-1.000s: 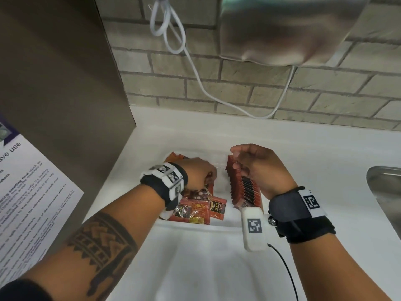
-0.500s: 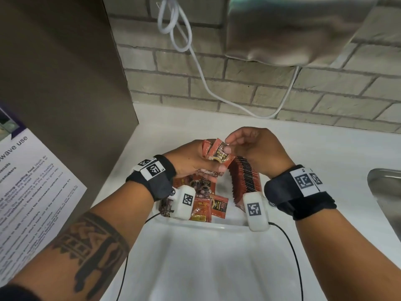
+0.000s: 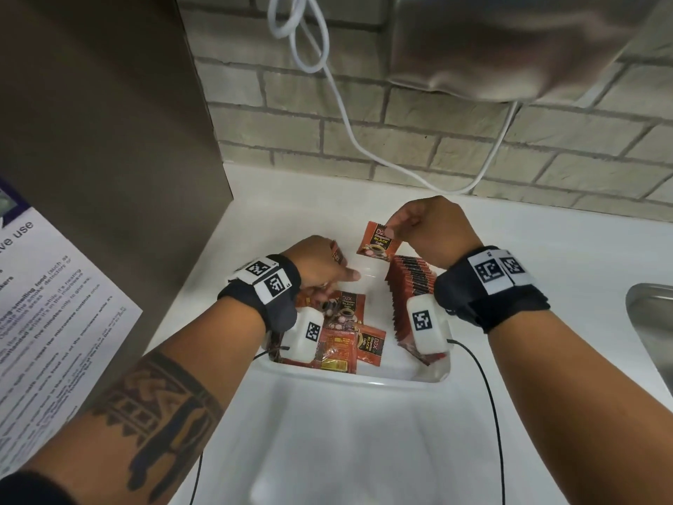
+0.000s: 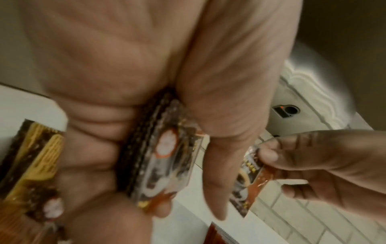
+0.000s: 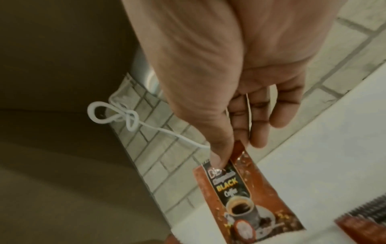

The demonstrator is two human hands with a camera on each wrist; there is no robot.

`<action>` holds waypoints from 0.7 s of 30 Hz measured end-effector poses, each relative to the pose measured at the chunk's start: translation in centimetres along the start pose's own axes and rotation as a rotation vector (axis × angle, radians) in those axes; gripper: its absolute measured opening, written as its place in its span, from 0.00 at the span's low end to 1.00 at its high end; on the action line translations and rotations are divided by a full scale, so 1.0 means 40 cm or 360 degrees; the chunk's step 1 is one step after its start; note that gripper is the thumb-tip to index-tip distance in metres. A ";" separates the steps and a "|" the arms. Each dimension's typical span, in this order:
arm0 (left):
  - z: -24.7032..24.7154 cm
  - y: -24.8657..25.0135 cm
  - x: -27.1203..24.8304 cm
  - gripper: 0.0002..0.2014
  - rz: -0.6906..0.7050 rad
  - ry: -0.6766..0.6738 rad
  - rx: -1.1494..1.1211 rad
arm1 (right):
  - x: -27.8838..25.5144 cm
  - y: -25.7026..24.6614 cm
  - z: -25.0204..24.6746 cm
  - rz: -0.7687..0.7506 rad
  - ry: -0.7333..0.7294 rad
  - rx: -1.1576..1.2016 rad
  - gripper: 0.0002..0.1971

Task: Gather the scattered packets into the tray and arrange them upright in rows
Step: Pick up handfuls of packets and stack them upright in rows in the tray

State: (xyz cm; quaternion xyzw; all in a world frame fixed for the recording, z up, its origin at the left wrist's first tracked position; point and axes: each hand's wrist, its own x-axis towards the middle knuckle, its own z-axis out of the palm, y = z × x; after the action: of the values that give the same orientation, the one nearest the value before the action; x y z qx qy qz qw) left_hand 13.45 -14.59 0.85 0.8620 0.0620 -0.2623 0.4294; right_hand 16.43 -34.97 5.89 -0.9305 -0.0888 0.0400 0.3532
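My right hand [image 3: 395,227] pinches one orange black-coffee packet [image 3: 378,243] by its top edge, dangling above the far end of the white tray [image 3: 364,375]; in the right wrist view the thumb presses that packet [image 5: 248,196]. My left hand [image 3: 327,271] hovers low over the tray's left side and grips a small stack of packets [image 4: 160,163] between thumb and curled fingers. A row of upright packets [image 3: 411,289] stands along the tray's right side. Several loose packets [image 3: 346,333] lie flat at the tray's near left.
A brown cabinet side [image 3: 109,140] rises at the left with a printed notice [image 3: 47,311] on it. A brick wall [image 3: 400,140] and a white cord [image 3: 338,96] are behind. A steel sink [image 3: 652,322] sits at the right edge of the white counter [image 3: 546,249].
My right hand has taken one packet from the left hand's stack and lifted it to the right. The left hand has dropped back toward the loose packets.
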 end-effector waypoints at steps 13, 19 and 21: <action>0.076 0.043 0.105 0.17 -0.0170 -0.0313 0.0373 | 0.114 0.060 0.127 0.0331 -0.0245 -0.0631 0.14; 0.088 0.057 0.132 0.15 -0.0204 -0.0361 0.0409 | 0.121 0.085 0.141 0.0323 -0.0275 -0.0562 0.16; 0.089 0.059 0.137 0.12 -0.0212 -0.0364 0.0437 | 0.123 0.088 0.145 0.0287 -0.0317 -0.0592 0.16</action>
State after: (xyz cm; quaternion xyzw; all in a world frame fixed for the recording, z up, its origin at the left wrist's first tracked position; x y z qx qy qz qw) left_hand 17.49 -19.45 -2.00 0.8711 0.0332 -0.3922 0.2937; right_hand 20.96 -32.82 -0.86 -0.9752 -0.0456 0.1461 0.1602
